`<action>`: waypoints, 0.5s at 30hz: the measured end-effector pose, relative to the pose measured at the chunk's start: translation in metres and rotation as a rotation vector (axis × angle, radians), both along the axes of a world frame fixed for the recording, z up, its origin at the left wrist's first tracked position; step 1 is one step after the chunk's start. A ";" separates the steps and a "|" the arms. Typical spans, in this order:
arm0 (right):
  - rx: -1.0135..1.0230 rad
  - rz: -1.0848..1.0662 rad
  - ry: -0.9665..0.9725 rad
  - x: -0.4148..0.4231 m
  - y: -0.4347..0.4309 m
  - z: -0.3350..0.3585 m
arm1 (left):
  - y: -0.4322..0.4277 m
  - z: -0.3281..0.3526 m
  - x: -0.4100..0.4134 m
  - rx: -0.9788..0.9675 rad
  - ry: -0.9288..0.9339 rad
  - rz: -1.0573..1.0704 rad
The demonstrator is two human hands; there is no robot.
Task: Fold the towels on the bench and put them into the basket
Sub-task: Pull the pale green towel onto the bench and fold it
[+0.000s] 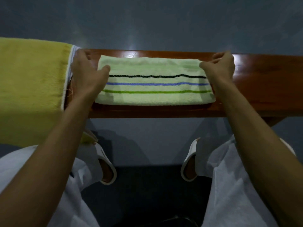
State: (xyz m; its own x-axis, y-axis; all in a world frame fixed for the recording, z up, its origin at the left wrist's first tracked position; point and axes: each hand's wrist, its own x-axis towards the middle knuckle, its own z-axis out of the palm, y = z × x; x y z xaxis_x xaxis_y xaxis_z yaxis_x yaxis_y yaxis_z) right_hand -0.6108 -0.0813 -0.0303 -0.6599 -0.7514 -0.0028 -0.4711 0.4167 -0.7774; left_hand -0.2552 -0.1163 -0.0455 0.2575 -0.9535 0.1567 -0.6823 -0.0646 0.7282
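Left hand [88,71], right hand [219,67]: curled fingers [207,64] pinch striped towel [155,97] by opposite ends on bench [262,82].

Bench [262,82]: glossy red-brown wood, running left to right in front of me.
Middle: green towel [154,99], folded into a long strip, lying flat, with black, blue and green stripes along it.
Left end: yellow towel [31,82], spread over the bench and hanging over the near edge.
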 end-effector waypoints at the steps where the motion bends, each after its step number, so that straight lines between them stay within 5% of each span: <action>1: -0.056 0.054 0.107 0.007 0.001 -0.002 | 0.003 0.000 -0.007 -0.030 -0.103 -0.051; 5: -0.173 0.500 0.382 0.061 0.009 -0.015 | 0.019 -0.005 -0.050 -0.098 -0.264 -0.389; 9: 0.079 0.858 0.618 0.107 0.019 -0.033 | 0.027 -0.027 -0.074 -0.010 -0.461 -0.583; 15: 0.230 0.848 0.719 0.101 0.015 -0.040 | 0.024 -0.033 -0.073 0.120 -0.634 -0.494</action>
State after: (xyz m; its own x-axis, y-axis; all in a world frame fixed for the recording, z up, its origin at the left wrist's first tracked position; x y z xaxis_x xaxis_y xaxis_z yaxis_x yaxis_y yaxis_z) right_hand -0.5093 -0.0668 -0.0702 0.1572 -0.9873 -0.0247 -0.9757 -0.1514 -0.1586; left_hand -0.3284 -0.0922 -0.0787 -0.3010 -0.9534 0.0207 -0.9330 0.2989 0.2006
